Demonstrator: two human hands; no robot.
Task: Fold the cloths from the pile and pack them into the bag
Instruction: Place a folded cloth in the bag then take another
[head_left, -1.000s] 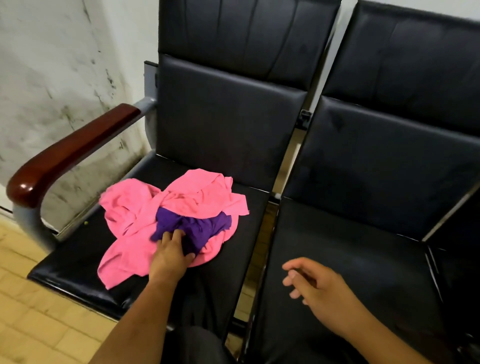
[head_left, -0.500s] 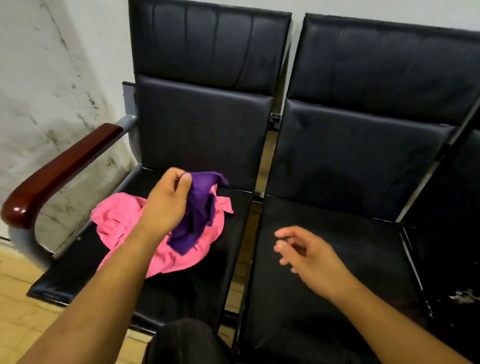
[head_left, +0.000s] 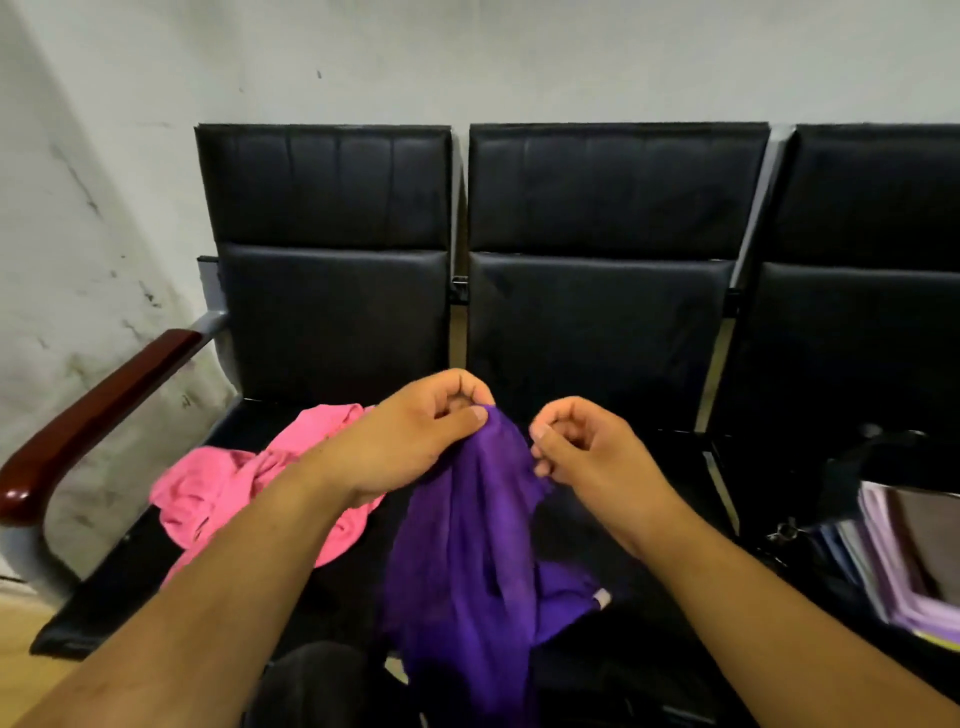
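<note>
Head view counts two hands, two loose cloths, one bag and three black seats. The left hand is clenched on the purple cloth – thumb and curled fingers pinch its top, and the rest hangs below them, its lower end on the seat. The right hand has curled fingers touching the cloth's right edge – whether they grip it cannot be told. Left of the left fingers, the pink cloth lies crumpled on the seat. Far right of the right fingers stands the bag, folded cloths inside.
</note>
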